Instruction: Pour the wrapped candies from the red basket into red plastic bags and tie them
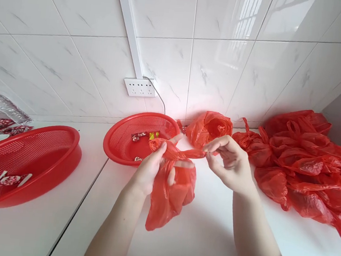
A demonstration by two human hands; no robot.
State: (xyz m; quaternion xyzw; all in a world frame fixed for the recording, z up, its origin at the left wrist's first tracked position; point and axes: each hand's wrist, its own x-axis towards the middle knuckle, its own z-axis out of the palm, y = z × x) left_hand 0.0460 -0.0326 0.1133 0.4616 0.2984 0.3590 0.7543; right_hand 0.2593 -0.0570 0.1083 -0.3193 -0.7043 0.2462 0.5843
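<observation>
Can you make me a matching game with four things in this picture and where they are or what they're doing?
1. left hand
2. white socket panel
3. clear bottle
4. yellow packet

A. lying at the far left
B. inside a red basket
C. gripping a red bag
D. fixed to the tiled wall

Pairs: 1-C, 2-D, 3-A, 4-B

The left edge crops the larger basket [54,143]; the right, the heap of bags [304,168]. The held bag [165,201] partly covers fingers of the left hand [148,170] and the smaller basket [115,136] (print on its packets [154,135] is too small to read).
</observation>
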